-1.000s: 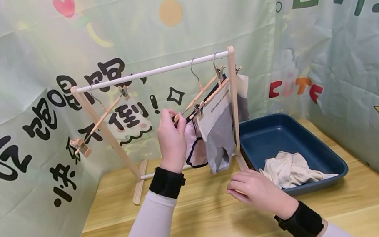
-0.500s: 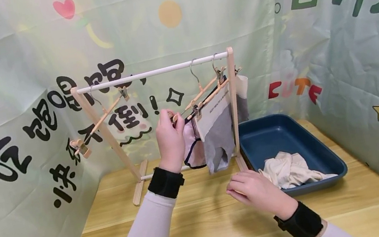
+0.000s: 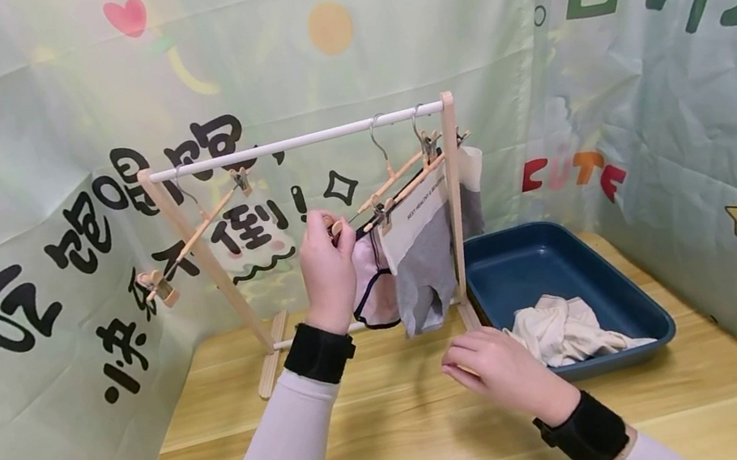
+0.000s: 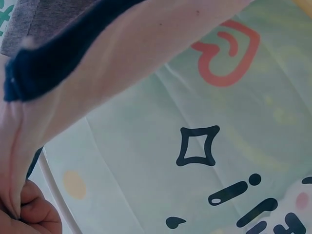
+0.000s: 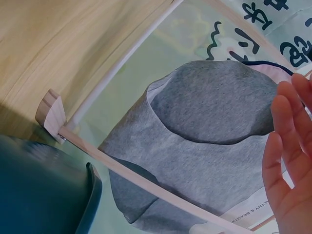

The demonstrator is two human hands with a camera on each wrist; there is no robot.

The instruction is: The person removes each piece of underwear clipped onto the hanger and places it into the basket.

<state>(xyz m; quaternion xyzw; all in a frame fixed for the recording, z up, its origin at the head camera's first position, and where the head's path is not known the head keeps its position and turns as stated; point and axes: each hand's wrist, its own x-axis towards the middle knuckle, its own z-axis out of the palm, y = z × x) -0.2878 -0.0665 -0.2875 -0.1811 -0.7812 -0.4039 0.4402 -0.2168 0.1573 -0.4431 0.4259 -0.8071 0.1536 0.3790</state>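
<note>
head view forward-down — wrist views close, tilted, head and left sharing pink garment [image 3: 382,300]

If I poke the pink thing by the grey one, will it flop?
The pink garment will probably flop: it's loosely hanging cloth. Its hanger dangles from the rail, so it may swing unless the left hand, gripping one end, steadies it.
</note>
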